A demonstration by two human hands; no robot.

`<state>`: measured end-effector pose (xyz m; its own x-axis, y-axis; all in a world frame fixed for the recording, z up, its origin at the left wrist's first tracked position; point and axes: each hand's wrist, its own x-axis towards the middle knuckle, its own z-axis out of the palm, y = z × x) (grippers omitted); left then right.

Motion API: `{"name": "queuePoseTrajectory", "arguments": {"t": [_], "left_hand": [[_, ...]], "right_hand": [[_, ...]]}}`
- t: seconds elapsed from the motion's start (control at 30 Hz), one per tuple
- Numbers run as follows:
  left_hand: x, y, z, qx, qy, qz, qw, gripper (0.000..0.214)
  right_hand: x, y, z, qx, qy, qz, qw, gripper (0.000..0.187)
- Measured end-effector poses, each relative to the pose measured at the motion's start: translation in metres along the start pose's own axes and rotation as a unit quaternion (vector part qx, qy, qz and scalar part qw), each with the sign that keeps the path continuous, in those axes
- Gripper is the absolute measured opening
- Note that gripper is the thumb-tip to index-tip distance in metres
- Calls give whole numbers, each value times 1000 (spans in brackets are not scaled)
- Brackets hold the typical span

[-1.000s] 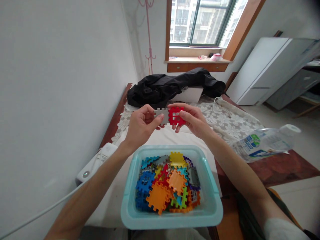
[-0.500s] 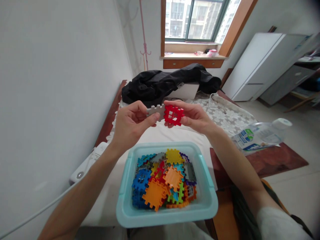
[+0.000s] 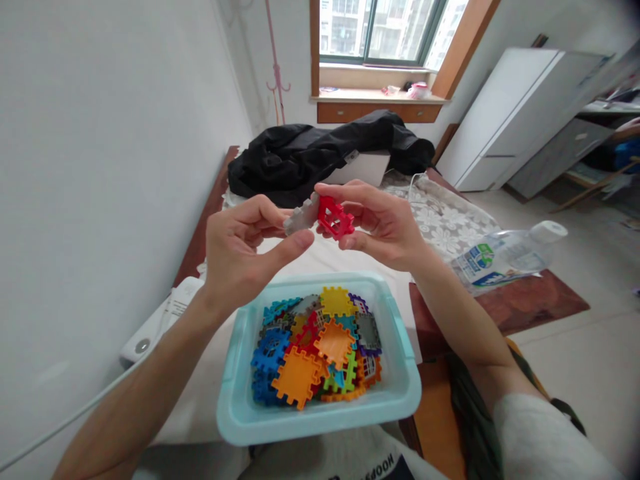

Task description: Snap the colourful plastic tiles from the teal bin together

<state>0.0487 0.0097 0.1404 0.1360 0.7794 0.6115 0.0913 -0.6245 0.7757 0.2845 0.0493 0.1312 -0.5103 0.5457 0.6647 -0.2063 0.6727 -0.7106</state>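
Observation:
My left hand [image 3: 240,253] pinches a grey toothed plastic tile [image 3: 300,217] above the bed. My right hand [image 3: 385,223] grips a red toothed tile [image 3: 334,218] with window holes. The red tile meets the grey one at their notched edges and is tilted against it. Below both hands stands a light blue plastic tub [image 3: 395,393] filled with several coloured interlocking tiles [image 3: 315,350] in orange, blue, yellow, green and red.
A black jacket [image 3: 320,157] lies over a white box at the far end of the bed. A plastic water bottle [image 3: 505,257] lies on its side to the right. A white device with a cable [image 3: 160,320] sits left of the tub. A white wall runs along the left.
The red tile has turned from flat beside the grey tile to tilted at an angle to it. Both hands have moved slightly up and left in view as the camera tipped down.

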Motion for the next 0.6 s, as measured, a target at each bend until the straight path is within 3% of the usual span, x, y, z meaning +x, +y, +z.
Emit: {"name": "queuePoseTrajectory", "arguments": {"t": [0.23,0.37,0.6], "left_hand": [[4,2,-8,-42,-86,53,994,29],[6,2,-6,-45,-87,83,992,50],[7,3,-9,-13,-103,127,986,54]], "right_hand": [[-3,-6,-5,-10,-4,-19,1000,74],[-2,-1,-10,-31,-21,-46,998,71],[-1,-3,-10,-58,-9,-76,995,64]]}}
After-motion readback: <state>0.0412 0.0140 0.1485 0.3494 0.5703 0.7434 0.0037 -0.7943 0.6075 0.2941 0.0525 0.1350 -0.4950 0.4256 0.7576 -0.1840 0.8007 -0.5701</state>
